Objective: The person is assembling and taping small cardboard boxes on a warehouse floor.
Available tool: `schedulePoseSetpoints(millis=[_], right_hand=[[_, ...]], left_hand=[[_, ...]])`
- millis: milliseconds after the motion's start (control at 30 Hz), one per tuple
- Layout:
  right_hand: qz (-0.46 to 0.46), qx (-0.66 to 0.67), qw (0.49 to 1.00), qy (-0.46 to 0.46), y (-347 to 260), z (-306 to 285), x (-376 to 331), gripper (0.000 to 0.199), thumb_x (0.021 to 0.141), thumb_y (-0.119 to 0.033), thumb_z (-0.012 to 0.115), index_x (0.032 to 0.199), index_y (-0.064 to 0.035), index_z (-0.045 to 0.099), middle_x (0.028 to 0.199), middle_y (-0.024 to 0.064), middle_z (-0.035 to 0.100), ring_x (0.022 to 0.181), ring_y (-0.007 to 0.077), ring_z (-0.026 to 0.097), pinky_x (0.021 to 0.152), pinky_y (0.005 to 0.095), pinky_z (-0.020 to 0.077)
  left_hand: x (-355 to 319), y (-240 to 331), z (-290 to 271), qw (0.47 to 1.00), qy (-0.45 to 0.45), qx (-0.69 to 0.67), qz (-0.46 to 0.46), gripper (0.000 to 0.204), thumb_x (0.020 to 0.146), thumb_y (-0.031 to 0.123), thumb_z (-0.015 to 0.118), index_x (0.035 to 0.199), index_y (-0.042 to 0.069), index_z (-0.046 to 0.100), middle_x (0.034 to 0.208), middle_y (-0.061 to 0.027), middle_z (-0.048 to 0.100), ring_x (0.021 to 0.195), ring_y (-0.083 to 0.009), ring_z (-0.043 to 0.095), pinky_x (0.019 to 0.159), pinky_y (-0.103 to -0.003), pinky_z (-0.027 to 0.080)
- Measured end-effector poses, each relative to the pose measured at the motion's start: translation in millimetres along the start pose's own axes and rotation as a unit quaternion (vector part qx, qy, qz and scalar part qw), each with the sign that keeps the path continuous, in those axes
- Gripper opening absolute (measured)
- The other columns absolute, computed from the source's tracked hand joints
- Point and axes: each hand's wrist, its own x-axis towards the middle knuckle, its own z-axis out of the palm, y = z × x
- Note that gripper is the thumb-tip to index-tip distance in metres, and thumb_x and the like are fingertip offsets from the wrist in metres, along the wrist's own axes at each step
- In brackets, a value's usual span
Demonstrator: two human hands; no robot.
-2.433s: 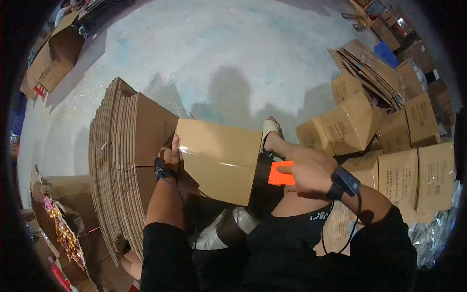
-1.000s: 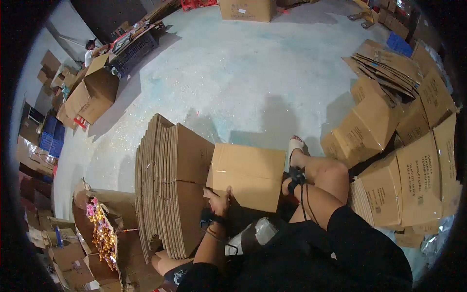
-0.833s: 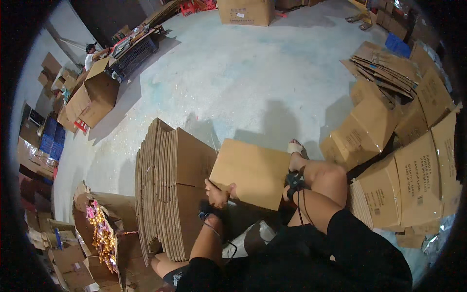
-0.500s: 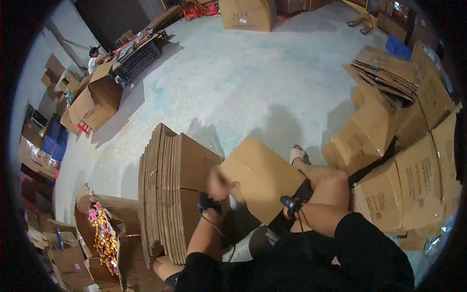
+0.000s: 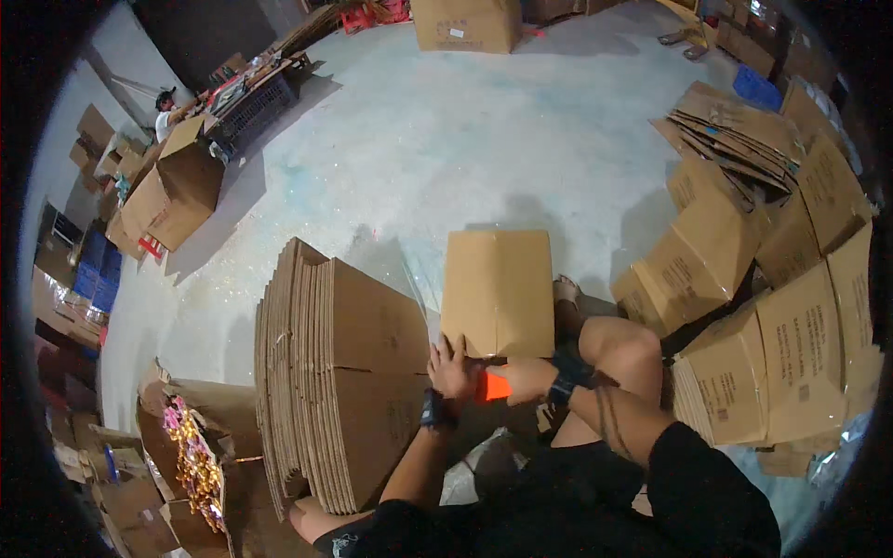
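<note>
Round comes the box (image 5: 498, 288), squared up just right of frame centre, left hand (image 5: 452, 370) splayed at its lower left corner, right hand (image 5: 528, 379) with grip closed around the orange tool (image 5: 494, 387), putting the lower edge within reach!

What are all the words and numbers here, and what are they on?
Brown carton at right: dark printed lines; I won't copy print.
Opened carton left of it: print too blurred to read.
Far box: print and white label, too small.
Standing cardboard stack: faint marks, unreadable.
Light-brown box in front: no writing visible.
</note>
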Motion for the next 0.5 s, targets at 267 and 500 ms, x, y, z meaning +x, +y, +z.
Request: schedulePoseSetpoints(millis=[267, 500], right_hand=[[-0.031, 0.086, 0.989, 0.116, -24, -48, -93, 0.083, 0.071, -0.023, 0.075, 0.145, -0.021, 0.039, 0.097, 0.0212, 0.048, 0.089, 0.0397, 0.055, 0.078, 0.044, 0.0472], [-0.027, 0.056, 0.99, 0.127, -37, -60, -119, 0.083, 0.07, -0.021, 0.076, 0.144, -0.0219, 0.041, 0.094, 0.0175, 0.046, 0.085, 0.0361, 0.052, 0.076, 0.0434, 0.0466]], left_hand=[[-40, 51, -80, 0.614, -0.269, -0.686, -0.282, 0.046, 0.097, 0.037, 0.055, 0.109, -0.007, 0.063, 0.103, -0.011, 0.068, 0.093, -0.0195, 0.064, 0.087, -0.034, 0.051], [-29, 46, -90, 0.564, -0.34, -0.706, -0.26, 0.038, 0.098, 0.028, 0.055, 0.113, -0.007, 0.063, 0.105, -0.0122, 0.068, 0.092, -0.0193, 0.065, 0.087, -0.033, 0.051]])
